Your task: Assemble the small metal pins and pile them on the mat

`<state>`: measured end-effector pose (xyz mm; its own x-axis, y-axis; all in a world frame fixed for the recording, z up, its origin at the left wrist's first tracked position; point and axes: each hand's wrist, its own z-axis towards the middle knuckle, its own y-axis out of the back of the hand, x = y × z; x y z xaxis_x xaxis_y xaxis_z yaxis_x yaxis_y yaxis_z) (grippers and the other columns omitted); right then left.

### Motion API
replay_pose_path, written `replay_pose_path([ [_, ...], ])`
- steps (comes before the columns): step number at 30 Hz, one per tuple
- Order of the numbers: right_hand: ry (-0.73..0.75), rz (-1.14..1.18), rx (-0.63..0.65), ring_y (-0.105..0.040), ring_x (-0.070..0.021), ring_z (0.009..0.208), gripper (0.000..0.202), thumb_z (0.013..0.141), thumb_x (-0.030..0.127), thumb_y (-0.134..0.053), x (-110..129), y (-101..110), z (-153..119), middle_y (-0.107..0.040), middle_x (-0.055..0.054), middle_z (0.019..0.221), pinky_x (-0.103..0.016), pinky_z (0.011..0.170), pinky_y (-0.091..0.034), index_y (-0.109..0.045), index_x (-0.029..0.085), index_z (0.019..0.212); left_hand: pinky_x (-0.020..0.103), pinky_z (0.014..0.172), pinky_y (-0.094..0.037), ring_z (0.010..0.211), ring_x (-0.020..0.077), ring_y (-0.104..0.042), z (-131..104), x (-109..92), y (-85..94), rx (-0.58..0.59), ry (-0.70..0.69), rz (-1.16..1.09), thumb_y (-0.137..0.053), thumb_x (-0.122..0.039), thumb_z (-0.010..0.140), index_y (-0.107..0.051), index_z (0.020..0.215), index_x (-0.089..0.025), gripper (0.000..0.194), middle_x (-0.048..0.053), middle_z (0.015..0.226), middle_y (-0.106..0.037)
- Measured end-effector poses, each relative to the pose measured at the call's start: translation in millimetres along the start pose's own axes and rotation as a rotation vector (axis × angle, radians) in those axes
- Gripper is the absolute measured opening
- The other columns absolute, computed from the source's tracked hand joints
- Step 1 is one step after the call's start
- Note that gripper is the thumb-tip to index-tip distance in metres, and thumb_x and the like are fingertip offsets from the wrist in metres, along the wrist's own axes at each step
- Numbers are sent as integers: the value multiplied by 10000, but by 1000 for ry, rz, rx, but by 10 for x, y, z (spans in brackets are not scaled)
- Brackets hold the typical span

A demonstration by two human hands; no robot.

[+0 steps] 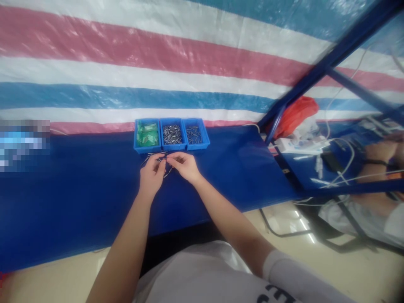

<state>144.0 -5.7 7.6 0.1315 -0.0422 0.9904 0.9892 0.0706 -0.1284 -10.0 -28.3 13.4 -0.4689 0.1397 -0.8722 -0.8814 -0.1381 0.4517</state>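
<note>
Together, left hand (150,176) and right hand (187,166) pinch a thin pin (163,158).
It apparently lies sideways between them, neither nearer.

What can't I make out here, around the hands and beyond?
All in the head view:
Anything between the left hand and right hand: too small, partly covered by them.
Exact shapes of the metal pieces in the middle bin: too small, blurred.
What the co-worker's hand does: blurred, near the right edge.
Full shirt lettering: cut off by the bottom edge.
</note>
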Motion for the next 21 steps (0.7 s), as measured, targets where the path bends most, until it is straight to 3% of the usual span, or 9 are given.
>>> replay_pose_path([
  [9, 9, -38, 8, -678, -153, 726, 322, 755, 451, -813, 27, 11, -15, -776, -57, 888, -299, 704, -561, -779, 182, 929, 256, 646, -476, 610, 131, -629, 2, 31, 8, 26, -17, 65, -506, -466, 977, -698, 923, -205, 328, -6, 656, -664],
  [15, 24, -10, -4, -670, -147, 707, 339, 746, 473, -819, -3, 19, 8, -776, -57, 890, -303, 695, -564, -777, 187, 924, 265, 668, -516, 643, 147, -671, -2, -2, -9, -12, 14, -3, -610, -458, 910, -684, 1131, -236, 321, -9, 713, -698],
  [21, 9, -15, 6, -666, -143, 700, 331, 745, 463, -819, 12, 15, 2, -776, -54, 882, -301, 695, -562, -776, 188, 922, 256, 667, -499, 620, 131, -649, 3, 30, -14, -2, -25, 37, -558, -437, 947, -699, 1038, -222, 273, -15, 682, -676],
])
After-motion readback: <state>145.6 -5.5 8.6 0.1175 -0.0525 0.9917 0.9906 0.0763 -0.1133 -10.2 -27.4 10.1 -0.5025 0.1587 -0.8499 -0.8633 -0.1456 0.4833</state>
